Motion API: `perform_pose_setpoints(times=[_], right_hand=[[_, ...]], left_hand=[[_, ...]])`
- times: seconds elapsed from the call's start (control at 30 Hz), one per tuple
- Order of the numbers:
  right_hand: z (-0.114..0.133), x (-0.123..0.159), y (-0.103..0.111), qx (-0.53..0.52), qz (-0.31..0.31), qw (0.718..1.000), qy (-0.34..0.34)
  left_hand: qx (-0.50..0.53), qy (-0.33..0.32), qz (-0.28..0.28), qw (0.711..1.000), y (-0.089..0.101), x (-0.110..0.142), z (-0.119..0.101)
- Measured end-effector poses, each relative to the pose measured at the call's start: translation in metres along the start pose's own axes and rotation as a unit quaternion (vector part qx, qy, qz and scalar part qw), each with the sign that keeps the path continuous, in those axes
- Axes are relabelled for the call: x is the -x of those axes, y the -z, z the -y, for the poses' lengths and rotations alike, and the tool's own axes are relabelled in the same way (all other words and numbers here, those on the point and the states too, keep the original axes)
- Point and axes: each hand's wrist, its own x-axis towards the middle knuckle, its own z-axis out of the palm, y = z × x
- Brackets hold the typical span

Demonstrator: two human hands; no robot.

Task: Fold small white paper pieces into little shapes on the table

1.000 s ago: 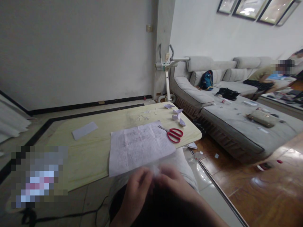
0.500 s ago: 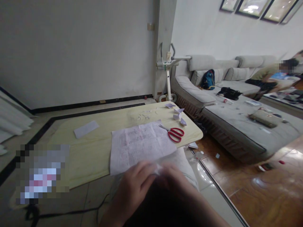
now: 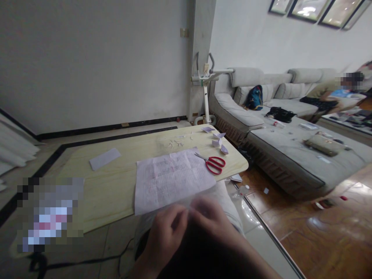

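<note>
My left hand [image 3: 171,223] and my right hand [image 3: 207,213] meet over my lap at the table's near edge, fingers curled and pinched fingertip to fingertip. Between them is a small whitish piece of paper, mostly hidden by the fingers and blurred. Just beyond my hands lies a creased printed sheet [image 3: 171,176], partly over the table edge. Scissors with red handles [image 3: 215,164] rest on its right side, blades pointing left. Several small folded paper pieces [image 3: 216,143] stand near the table's right corner, with thin paper scraps [image 3: 176,143] to their left.
The pale yellow table [image 3: 116,193] holds a folded white paper [image 3: 104,158] at left and a pixelated, bright object [image 3: 49,217]. A grey sofa [image 3: 285,151] with bags stands at right; a person [image 3: 322,97] sits farther back. A cable [image 3: 84,265] runs across the floor.
My right hand has risen slightly and the fingers of both hands have shifted around the small paper, which shows less now. The things on the table have not moved.
</note>
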Motion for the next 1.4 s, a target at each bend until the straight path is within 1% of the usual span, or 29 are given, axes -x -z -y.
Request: perform_pose_setpoints(times=[0.2,0.3,0.43,0.5,0.57,0.77,1.0,1.13,1.23,1.4], right_hand=[[-0.005,-0.001,0.002,0.06,-0.01,0.998,0.03],[-0.004,-0.003,0.002,0.068,-0.029,0.996,0.04],[-0.003,-0.005,-0.001,0.036,-0.069,0.995,0.055],[-0.004,-0.004,-0.002,0.016,-0.083,0.995,0.058],[-0.005,-0.003,-0.003,-0.008,-0.091,0.994,0.053],[-0.005,0.001,-0.006,-0.059,-0.113,0.991,0.028],[-0.005,0.001,-0.009,-0.1,-0.126,0.985,0.055],[-0.004,0.001,-0.014,-0.12,-0.145,0.981,0.054],[-0.002,0.001,-0.017,-0.121,-0.162,0.977,0.064],[-0.003,0.002,-0.017,-0.111,-0.17,0.976,0.085]], left_hand=[[0.027,-0.004,0.02,0.999,0.004,-0.003,0.003],[0.039,0.01,0.011,0.999,0.003,-0.004,0.005],[0.054,0.028,-0.026,0.998,-0.002,-0.005,0.005],[0.072,0.035,-0.031,0.996,-0.003,-0.005,0.003],[0.092,0.046,-0.033,0.994,-0.004,-0.005,0.001],[0.129,0.075,-0.065,0.987,-0.006,-0.007,-0.007],[0.163,0.125,-0.091,0.974,-0.008,-0.007,-0.013],[0.187,0.147,-0.125,0.963,-0.015,-0.004,-0.01],[0.209,0.143,-0.145,0.957,-0.019,-0.004,-0.009],[0.23,0.129,-0.173,0.949,-0.017,-0.007,-0.011]])
